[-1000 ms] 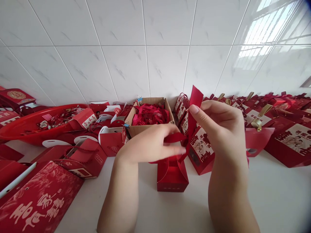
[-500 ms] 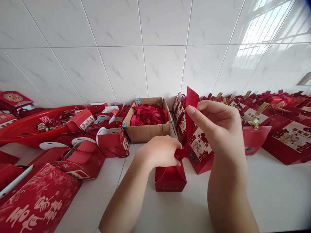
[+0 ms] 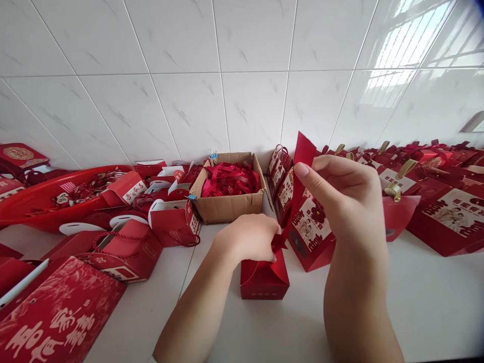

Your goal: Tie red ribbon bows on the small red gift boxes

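A small red gift box (image 3: 264, 287) stands on the white table in front of me. Over its top, my left hand (image 3: 247, 234) is closed, its fingertips pinching the red ribbon where it meets the box; the fingertips are partly hidden. Higher up and to the right, my right hand (image 3: 344, 186) pinches the free end of the red ribbon (image 3: 297, 196) between thumb and fingers. The ribbon runs down at a slant from the right hand to the box top, with its cut end sticking up above the thumb.
Behind the box stands a cardboard box (image 3: 230, 207) full of red ribbons. Many red gift boxes (image 3: 446, 222) with pictures crowd the right. To the left are open red boxes with rope handles (image 3: 130, 247) and a red plastic basket (image 3: 41, 204). A tiled wall (image 3: 181, 111) closes the back.
My right hand has moved slightly right with the ribbon end, and the ribbon looks straighter. The loop near my left fingertips has become smaller. The red box stays in place.
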Available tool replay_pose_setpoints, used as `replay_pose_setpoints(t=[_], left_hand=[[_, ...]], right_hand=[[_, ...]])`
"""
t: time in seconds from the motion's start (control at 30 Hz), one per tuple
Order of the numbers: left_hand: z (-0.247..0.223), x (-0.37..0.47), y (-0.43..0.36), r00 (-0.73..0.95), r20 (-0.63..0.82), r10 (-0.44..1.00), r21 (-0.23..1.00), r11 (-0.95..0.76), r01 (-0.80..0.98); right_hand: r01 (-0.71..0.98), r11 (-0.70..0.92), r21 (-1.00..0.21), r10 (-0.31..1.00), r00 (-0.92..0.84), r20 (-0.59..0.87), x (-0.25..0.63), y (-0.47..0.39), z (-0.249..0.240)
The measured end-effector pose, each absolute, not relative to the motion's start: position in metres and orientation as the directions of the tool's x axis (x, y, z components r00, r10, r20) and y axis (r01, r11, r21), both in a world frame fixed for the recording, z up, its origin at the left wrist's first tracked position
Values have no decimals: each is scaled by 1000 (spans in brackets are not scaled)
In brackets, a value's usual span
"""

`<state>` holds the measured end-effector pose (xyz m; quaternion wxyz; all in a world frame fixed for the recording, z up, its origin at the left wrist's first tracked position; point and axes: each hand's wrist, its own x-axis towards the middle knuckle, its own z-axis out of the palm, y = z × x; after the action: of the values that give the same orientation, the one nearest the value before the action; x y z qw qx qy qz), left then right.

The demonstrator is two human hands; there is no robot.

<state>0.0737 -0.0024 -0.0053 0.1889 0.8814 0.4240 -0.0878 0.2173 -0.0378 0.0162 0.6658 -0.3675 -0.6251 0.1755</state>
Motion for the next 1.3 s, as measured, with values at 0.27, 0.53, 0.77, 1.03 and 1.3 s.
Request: replay_pose_setpoints(t=[0.27, 0.53, 0.77, 1.03, 1.3], left_hand=[[-8, 74, 0, 633, -303, 713, 253, -580, 774], [10, 49, -4, 657, 27, 753, 552, -560, 618], [12, 47, -2, 383, 448, 808, 780, -562, 273], [10, 52, 5, 49, 656, 753, 754, -656, -31], [9, 58, 4, -195, 811, 551, 561, -828, -6]], right_hand=[[225, 682, -696, 675, 173, 717, 218, -37, 15], [206, 710, -674, 639, 214, 739, 216, -33, 10], [209, 718, -664, 635, 195, 748, 215, -32, 10], [213, 737, -642, 594, 249, 765, 210, -31, 8], [195, 730, -655, 611, 242, 754, 210, -33, 9]])
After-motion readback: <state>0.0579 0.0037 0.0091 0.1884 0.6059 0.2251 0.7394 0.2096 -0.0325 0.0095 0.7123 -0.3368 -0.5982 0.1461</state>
